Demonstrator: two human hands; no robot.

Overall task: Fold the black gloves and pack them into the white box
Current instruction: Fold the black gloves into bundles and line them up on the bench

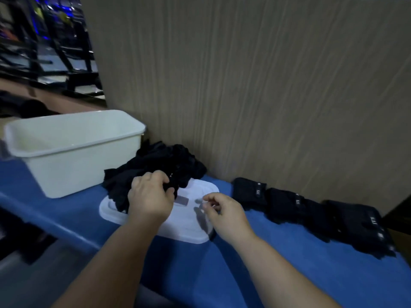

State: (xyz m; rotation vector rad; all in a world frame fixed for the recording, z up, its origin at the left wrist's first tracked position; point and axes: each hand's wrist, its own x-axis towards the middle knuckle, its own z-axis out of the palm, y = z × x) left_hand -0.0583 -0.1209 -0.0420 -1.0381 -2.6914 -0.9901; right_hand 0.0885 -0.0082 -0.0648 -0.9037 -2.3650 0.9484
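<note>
The white box (pixel 77 172) is sitting at 10 o'clock from your hands. No gloves are showing inside it, though its floor is hidden. Right beside it, the pile of black gloves (pixel 160 161) is lying at 12 o'clock and spilling onto the white lid (pixel 184 221). Your left hand (pixel 149 198) is nearer, and it is gripping one glove (pixel 172 185) at the pile's front edge. That glove is bunched up, so I cannot tell which way it is running. Your right hand (pixel 224 212) is hovering over the lid, apart from the left, fingers loosely curled, holding nothing I can see. At 3 o'clock, folded gloves (pixel 289 203) are waiting in a row on the blue tabletop (pixel 289 274), not packed yet.
</note>
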